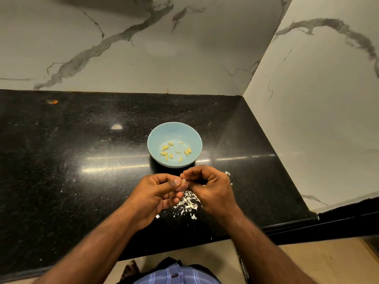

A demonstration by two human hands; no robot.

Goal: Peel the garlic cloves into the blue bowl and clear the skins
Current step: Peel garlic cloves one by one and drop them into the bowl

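Left hand [158, 193] and right hand [207, 183] pinching one garlic clove [184, 182] just before the blue bowl [158, 138], stripping skin; next, presumably dropping it in.

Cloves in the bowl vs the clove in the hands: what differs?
The cloves in the bowl are bare and yellow; the held clove looks paler, with skin hanging at it. The bowl cloves lie loose in the blue bowl; the held one is pinched between the left hand and right hand. Both look similar in size.
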